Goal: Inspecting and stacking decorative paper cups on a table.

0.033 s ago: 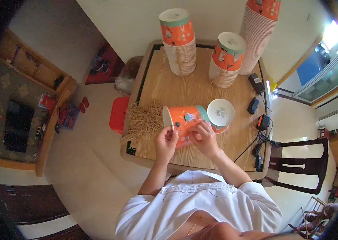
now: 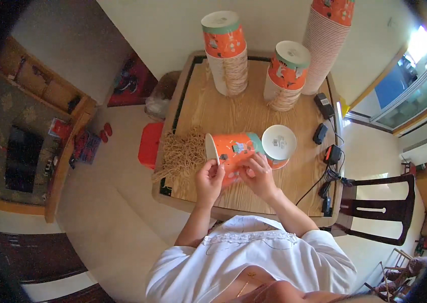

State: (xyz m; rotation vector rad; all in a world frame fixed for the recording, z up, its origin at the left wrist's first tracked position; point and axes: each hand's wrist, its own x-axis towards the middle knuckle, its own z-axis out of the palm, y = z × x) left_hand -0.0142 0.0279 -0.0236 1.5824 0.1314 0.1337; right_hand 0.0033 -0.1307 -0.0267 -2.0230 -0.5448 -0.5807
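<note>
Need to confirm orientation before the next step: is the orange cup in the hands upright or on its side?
On its side: the orange paper cup lies horizontally between both hands, rim facing left.

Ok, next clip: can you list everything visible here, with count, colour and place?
paper cup held sideways: one, orange, between both hands at the table's near side
upturned cup: one, orange with white base up, just right of the held cup
cup stacks: three, orange and white, along the table's far edge
rubber bands: a heap, tan, on the table's left side
chargers with cables: several, black, on the table's right edge
wooden table: one, light brown
stool: one, red, left of the table
chair: one, dark wood, right
left hand: on the cup's rim end
right hand: on the cup's side
</note>
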